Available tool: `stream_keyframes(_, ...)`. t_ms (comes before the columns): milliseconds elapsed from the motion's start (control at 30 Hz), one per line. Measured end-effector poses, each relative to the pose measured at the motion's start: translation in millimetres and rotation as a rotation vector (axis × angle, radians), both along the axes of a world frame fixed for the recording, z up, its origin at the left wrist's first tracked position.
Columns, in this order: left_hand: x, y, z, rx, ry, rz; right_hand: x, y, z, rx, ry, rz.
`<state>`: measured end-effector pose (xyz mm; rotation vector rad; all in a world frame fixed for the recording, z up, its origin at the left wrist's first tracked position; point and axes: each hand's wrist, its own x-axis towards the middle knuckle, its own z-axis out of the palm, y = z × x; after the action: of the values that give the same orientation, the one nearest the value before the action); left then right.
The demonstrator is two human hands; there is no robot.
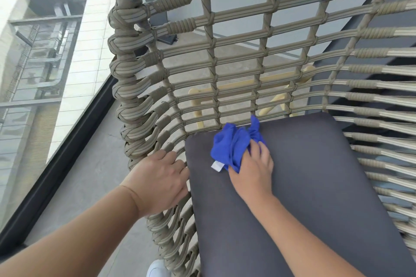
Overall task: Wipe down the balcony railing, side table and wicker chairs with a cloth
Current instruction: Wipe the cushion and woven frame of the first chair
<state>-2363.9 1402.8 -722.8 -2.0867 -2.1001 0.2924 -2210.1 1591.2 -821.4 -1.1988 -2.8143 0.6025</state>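
Chair step: right hand clamped on cloth at cushion; left hand grips chair. Next, likely wipe the weave.

You find no readable text here; the small white tag on the crumpled blue cloth shows no legible print.
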Motion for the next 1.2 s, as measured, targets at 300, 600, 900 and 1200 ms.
stream_keyframes(300,-2.1,1.9,2.4,-0.008,-0.005,0.004,-26.4,-81.9,5.3,0.015,-0.018,0.337)
stream_keyframes(600,-4.2,1.1,-0.3,-0.026,-0.022,0.050,-6.1,-79.5,6.2,-0.001,0.014,0.319)
stream_keyframes(900,1.1,0.7,4.2,0.004,0.013,0.058,65.2,-114.8,1.7,0.047,0.052,0.269)
stream_keyframes(1200,25.8,-4.5,-4.1,-0.023,0.020,0.126,116.7,-151.5,7.8,0.058,0.036,0.165)
